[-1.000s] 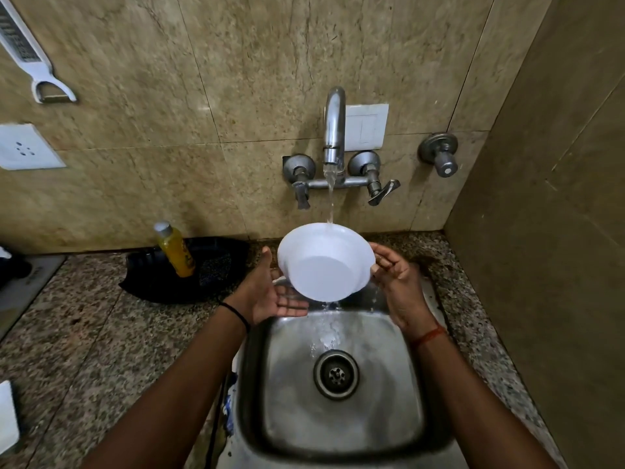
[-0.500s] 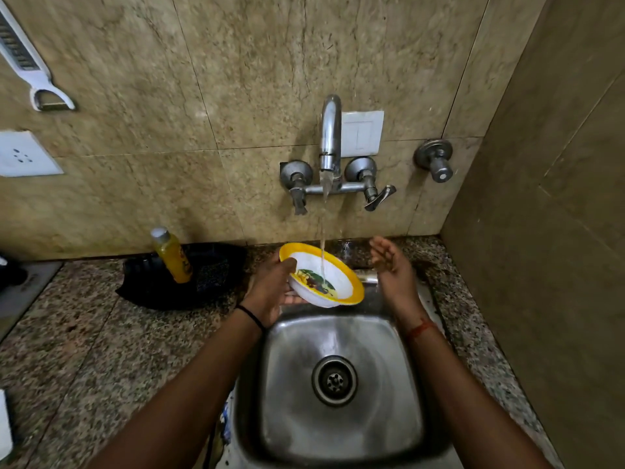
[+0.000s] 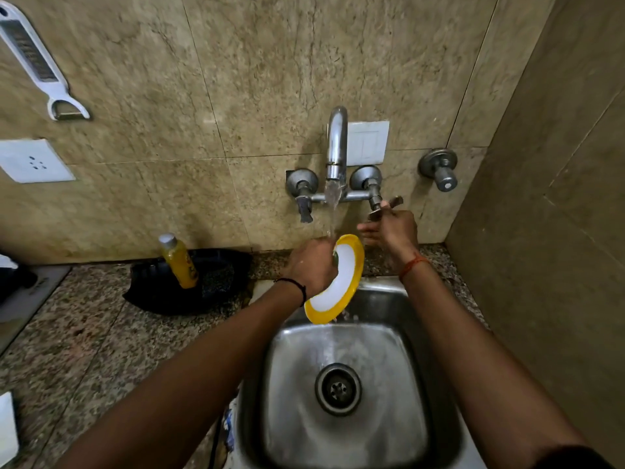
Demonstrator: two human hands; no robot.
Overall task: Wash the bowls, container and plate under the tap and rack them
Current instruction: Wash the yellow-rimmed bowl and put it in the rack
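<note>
1. The sink (image 3: 341, 384) holds no dishes.
2. The left hand (image 3: 313, 265) grips a yellow-rimmed bowl (image 3: 338, 282), tilted on edge above the sink's far rim under running water.
3. The right hand (image 3: 392, 231) pinches the tap lever (image 3: 385, 207); this rinse looks nearly finished.
4. Racking remains; no rack, container or plate is visible.

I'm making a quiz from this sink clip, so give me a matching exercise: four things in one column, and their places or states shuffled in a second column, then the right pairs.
Things:
1. bowl
2. right hand
3. yellow bottle
4. peeler

Places or states:
A. hangs on the wall
B. stands in the black tray
C. at the right tap lever
D. held tilted by the left hand

Pairs: 1-D, 2-C, 3-B, 4-A
</note>
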